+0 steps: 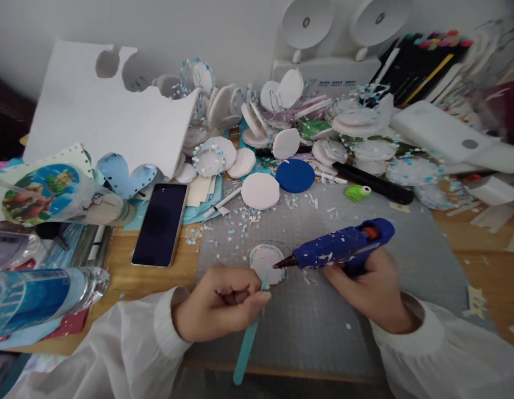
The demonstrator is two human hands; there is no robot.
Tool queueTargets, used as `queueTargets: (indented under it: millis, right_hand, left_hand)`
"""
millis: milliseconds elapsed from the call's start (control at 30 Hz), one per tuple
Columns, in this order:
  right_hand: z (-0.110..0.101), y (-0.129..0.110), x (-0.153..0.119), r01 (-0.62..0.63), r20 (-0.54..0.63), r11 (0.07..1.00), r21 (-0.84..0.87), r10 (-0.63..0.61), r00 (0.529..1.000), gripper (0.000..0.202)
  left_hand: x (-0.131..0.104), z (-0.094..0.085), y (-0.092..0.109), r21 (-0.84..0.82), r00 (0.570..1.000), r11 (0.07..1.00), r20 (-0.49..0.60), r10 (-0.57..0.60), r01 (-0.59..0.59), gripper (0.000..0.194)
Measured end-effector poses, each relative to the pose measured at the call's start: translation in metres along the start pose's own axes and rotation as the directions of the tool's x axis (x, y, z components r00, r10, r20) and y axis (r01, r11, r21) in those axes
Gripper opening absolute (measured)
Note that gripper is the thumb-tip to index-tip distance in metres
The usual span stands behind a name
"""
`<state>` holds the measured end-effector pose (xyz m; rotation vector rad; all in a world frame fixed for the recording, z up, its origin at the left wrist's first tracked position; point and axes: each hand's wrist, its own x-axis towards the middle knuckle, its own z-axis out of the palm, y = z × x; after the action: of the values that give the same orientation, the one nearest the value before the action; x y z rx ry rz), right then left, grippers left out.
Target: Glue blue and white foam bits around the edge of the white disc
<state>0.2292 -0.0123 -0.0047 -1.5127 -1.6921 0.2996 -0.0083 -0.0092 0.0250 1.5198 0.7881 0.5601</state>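
1. the left hand (219, 303) pinches a teal stick (247, 346) between thumb and forefinger; its other fingers curl in toward the palm.
2. from that pinch, the stick's longer part runs down toward 7 o'clock, and its short upper end points to about 12 o'clock, over a small white disc (263, 256). whether stick and disc touch, one cannot tell.
3. this disc, with a pale blue edge, lies on the gray cutting mat (306, 338), just beyond the left fingertips at 12 o'clock.
4. the right hand (371, 293) wraps the handle of a blue glue gun (331, 249); most of its fingers are hidden, so one cannot tell whether the trigger is pressed.
5. the gun's dark nozzle (286, 262) points to about 9 o'clock, its tip over the disc's right side and close to the stick's upper end.
6. beyond the small disc, a larger white disc (260, 191) lies at 12 o'clock and a dark blue disc (295, 175) at 1 o'clock.
7. a phone (160, 224) lies at 11 o'clock from the left hand; a green frog-like piece (357, 192) sits at 12 o'clock from the right.
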Motion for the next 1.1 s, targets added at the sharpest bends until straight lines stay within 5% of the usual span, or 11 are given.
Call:
queueTargets:
  millis: [267,933,1100]
  right_hand:
    - [-0.001,0.005,0.001,0.144,-0.042,0.985,-0.097,-0.149,0.988,0.019]
    - [-0.002,0.013,-0.003,0.214,-0.026,0.951,-0.225,-0.225,0.974,0.023]
    - [-0.007,0.020,0.004,0.147,-0.209,0.914,-0.377,-0.239,0.948,0.022]
  left_hand:
    - [0.001,0.001,-0.002,-0.015,0.999,0.999,-0.008,0.044,-0.044,0.035]
    - [0.001,0.000,-0.003,-0.027,0.999,0.999,-0.003,0.044,-0.044,0.034]
    - [0.002,0.002,-0.006,-0.058,1.000,0.998,-0.019,0.010,-0.011,0.037]
